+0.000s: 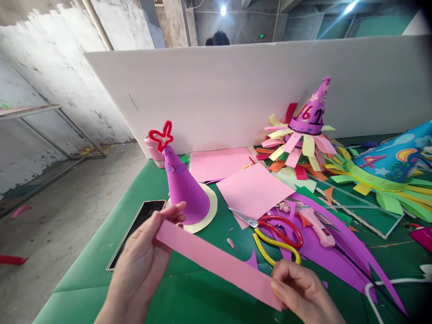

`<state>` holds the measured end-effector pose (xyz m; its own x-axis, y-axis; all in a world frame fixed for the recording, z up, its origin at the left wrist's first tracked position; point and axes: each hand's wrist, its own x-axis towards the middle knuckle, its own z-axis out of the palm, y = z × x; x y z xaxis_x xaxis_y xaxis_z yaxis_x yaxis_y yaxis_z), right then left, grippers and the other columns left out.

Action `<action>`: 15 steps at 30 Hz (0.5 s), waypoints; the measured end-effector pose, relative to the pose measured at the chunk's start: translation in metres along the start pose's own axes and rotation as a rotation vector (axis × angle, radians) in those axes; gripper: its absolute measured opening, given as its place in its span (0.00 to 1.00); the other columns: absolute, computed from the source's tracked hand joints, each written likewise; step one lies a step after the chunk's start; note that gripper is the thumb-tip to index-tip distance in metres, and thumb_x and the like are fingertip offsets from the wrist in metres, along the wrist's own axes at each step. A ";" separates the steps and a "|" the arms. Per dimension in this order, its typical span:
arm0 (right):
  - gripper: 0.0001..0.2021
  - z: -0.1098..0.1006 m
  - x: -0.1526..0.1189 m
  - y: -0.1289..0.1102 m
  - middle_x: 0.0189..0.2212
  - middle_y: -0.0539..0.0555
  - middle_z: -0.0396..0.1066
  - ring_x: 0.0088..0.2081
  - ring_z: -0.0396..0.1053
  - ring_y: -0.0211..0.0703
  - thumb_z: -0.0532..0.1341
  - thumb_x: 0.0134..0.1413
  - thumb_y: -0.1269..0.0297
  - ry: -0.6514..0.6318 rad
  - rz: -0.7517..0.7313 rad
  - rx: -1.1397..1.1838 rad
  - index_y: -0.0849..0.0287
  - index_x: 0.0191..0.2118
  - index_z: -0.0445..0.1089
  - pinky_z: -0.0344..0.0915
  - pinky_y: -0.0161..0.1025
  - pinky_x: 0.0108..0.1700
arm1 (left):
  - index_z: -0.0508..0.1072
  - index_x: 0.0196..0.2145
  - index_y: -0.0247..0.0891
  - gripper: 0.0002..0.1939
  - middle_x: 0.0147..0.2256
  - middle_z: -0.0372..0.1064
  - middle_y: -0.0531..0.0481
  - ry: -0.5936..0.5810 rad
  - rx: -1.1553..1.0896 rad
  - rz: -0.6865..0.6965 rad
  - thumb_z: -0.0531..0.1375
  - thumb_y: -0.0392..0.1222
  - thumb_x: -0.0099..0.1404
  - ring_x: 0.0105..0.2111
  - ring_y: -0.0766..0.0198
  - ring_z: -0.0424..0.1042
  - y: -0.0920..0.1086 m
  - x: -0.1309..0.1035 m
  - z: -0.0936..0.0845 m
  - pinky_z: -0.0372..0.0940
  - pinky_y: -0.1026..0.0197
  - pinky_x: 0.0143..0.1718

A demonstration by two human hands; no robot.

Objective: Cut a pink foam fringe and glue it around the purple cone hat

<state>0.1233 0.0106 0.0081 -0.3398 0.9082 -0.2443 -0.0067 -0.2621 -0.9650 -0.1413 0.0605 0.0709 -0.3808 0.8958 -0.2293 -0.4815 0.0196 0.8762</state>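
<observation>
A pink strip of craft foam [216, 263] is stretched between my two hands above the green table. Its upper left end is pinched by my left hand [145, 252], its lower right end by the thumb and fingers of my right hand [300, 288]. Behind my left hand stands a purple cone hat [185, 189] with a cream brim and a red pipe-cleaner shape [162, 136] on its tip. Scissors [275, 236] with one red and one yellow handle lie beyond the strip, their blades slightly apart.
Pink sheets [254, 186], purple scraps [337, 261] and a pink glue gun [317, 227] cover the right side. Farther back are a fringed purple hat [308, 117] and a blue hat [391, 162]. A dark phone [135, 229] lies at left. A white board [219, 99] closes off the back.
</observation>
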 end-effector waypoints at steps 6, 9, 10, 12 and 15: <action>0.16 -0.002 0.000 0.006 0.19 0.46 0.57 0.24 0.53 0.35 0.60 0.52 0.52 0.155 -0.093 0.234 0.57 0.22 0.63 0.52 0.32 0.28 | 0.75 0.41 0.38 0.24 0.50 0.70 0.44 0.123 -0.237 0.079 0.56 0.59 0.57 0.48 0.55 0.68 -0.001 -0.014 0.005 0.69 0.59 0.39; 0.14 0.009 0.001 0.000 0.20 0.46 0.59 0.25 0.55 0.36 0.62 0.51 0.53 0.160 -0.103 0.334 0.56 0.23 0.65 0.54 0.33 0.29 | 0.75 0.41 0.34 0.27 0.47 0.71 0.40 0.163 -0.236 -0.171 0.58 0.60 0.55 0.44 0.53 0.70 -0.038 -0.042 0.010 0.69 0.59 0.36; 0.14 0.012 0.000 -0.001 0.20 0.46 0.60 0.25 0.56 0.36 0.62 0.51 0.53 0.152 -0.108 0.338 0.56 0.23 0.65 0.54 0.33 0.29 | 0.76 0.41 0.34 0.27 0.46 0.72 0.39 0.122 -0.229 -0.263 0.58 0.60 0.54 0.42 0.54 0.70 -0.053 -0.052 0.013 0.68 0.58 0.36; 0.14 0.014 -0.001 -0.004 0.20 0.46 0.60 0.25 0.55 0.36 0.61 0.51 0.52 0.135 -0.122 0.292 0.56 0.23 0.65 0.53 0.33 0.29 | 0.77 0.38 0.33 0.26 0.42 0.74 0.38 -0.022 -0.265 -0.412 0.60 0.59 0.53 0.39 0.54 0.71 -0.078 -0.069 0.021 0.67 0.56 0.37; 0.16 0.009 -0.003 -0.007 0.20 0.46 0.58 0.24 0.54 0.35 0.59 0.54 0.52 0.034 -0.108 0.111 0.57 0.24 0.63 0.51 0.34 0.27 | 0.78 0.38 0.35 0.24 0.41 0.74 0.38 -0.127 -0.301 -0.460 0.64 0.57 0.50 0.39 0.53 0.72 -0.096 -0.082 0.038 0.65 0.54 0.41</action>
<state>0.1157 0.0062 0.0165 -0.2998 0.9430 -0.1446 -0.1461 -0.1952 -0.9698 -0.0343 0.0019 0.0217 0.0107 0.8719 -0.4895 -0.7867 0.3095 0.5342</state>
